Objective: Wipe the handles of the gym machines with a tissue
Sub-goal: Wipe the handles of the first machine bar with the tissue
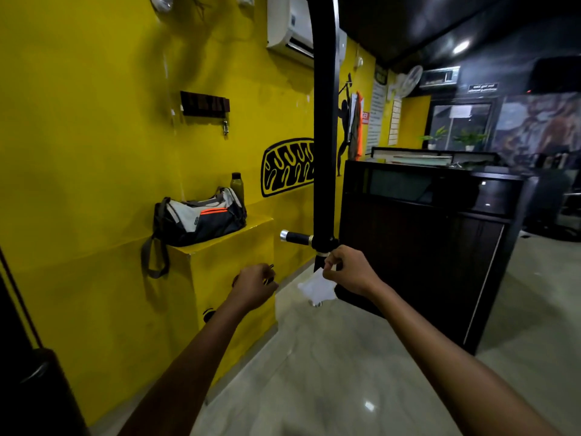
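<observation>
Right hand [347, 270]: I am pinching the thin white paper tissue [317, 286] between fingers, just under the black upright machine bar [325, 152].
Left hand [254, 286]: fingers are curling loosely, seemingly holding nothing.
Doing well: I am wrapping tissue fully around the short black chrome-capped handle [295, 237].

The left hand [253, 286] faced away, its fingers curled out of sight. The tissue [316, 286], below the right hand's [349, 270] fingertips, was blurred and covered the lower handle [317, 303] except its tip.
</observation>
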{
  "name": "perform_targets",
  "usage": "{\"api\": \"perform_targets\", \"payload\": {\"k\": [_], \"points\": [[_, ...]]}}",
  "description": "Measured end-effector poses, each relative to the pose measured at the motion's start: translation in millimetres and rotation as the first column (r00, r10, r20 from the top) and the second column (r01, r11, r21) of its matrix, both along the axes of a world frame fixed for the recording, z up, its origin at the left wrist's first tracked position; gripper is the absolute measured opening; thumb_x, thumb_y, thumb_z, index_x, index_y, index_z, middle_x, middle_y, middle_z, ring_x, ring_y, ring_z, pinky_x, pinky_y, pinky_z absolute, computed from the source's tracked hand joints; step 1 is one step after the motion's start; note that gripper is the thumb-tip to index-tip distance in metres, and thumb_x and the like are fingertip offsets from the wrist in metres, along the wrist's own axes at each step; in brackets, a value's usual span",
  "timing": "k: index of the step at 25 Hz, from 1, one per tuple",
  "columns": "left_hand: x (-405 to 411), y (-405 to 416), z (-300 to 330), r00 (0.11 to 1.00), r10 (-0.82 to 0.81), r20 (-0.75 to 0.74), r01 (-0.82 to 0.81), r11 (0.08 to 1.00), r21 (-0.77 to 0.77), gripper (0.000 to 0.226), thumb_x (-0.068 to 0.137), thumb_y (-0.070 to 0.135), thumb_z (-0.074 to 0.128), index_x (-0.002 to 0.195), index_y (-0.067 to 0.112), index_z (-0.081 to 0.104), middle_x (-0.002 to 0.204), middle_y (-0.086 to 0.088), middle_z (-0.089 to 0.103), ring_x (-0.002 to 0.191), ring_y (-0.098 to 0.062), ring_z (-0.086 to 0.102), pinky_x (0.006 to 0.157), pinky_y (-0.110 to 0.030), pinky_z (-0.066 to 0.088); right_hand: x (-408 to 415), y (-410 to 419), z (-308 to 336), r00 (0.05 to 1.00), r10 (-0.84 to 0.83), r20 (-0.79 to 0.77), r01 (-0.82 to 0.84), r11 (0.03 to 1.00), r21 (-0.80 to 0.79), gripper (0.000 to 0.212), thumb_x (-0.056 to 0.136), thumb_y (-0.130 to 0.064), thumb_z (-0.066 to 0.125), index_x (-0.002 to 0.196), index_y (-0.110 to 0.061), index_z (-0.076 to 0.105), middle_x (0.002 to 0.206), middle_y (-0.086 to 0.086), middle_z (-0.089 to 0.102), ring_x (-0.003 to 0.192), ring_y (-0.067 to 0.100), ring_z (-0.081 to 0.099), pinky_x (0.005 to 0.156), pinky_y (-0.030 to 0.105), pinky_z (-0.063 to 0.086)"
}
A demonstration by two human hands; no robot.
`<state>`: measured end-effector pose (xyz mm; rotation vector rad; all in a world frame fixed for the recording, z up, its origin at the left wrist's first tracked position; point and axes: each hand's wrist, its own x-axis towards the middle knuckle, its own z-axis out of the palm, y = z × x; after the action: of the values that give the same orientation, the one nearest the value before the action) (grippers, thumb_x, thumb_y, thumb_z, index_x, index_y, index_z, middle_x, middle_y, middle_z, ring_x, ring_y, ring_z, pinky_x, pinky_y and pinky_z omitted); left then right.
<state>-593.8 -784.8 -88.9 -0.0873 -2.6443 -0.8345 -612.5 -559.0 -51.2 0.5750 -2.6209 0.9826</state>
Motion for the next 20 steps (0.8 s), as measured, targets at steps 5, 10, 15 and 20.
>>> {"api": "perform_targets", "payload": {"k": [5,10,15,20], "points": [[-5,0,7,0.999,-0.049,0.008,0.048,0.993,0.108,0.033,0.086,0.02,0.068,0.115,0.006,0.063,0.117,-0.009,0.064,0.104,-0.022,0.06,0.083,-0.034,0.051,-4,-5,6,1.0,-0.006,-0.002,0.006,1.0,-0.025,0.007,0.079,-0.01,0.071,0.083,-0.01,0.065,0.097,-0.002,0.058,0.093,0.014,0.056,0.084,0.036,0.052],[0,23,11,0.959,-0.214,-0.184,0.241,0.96,0.14,0.039,0.074,0.035,0.08,0.101,0.013,0.062,0.103,0.001,0.062,0.094,-0.013,0.059,0.068,-0.012,0.041,-12,-10,9,0.999,-0.049,-0.002,0.048,0.995,-0.087,0.012,0.08,-0.011,0.069,0.088,-0.002,0.067,0.094,0.009,0.065,0.089,0.021,0.062,0.08,0.036,0.051],[4,47,9,0.902,-0.295,-0.315,0.293,0.955,-0.056,0.057,0.064,0.051,0.082,0.092,0.007,0.059,0.091,0.001,0.053,0.079,-0.011,0.047,0.062,-0.01,0.028,-14,-20,6,0.996,-0.078,0.033,0.081,0.989,-0.122,0.015,0.083,-0.017,0.069,0.087,-0.003,0.067,0.085,0.003,0.062,0.074,0.011,0.058,0.063,0.018,0.044],[3,58,-2,0.899,-0.215,-0.382,0.201,0.977,-0.076,0.04,0.076,0.032,0.077,0.095,0.001,0.06,0.092,-0.011,0.057,0.078,-0.018,0.05,0.064,-0.021,0.032,-14,-21,7,0.993,-0.098,0.058,0.105,0.984,-0.142,0.019,0.083,-0.016,0.069,0.085,0.002,0.066,0.088,0.017,0.066,0.077,0.023,0.062,0.072,0.035,0.052]]}}
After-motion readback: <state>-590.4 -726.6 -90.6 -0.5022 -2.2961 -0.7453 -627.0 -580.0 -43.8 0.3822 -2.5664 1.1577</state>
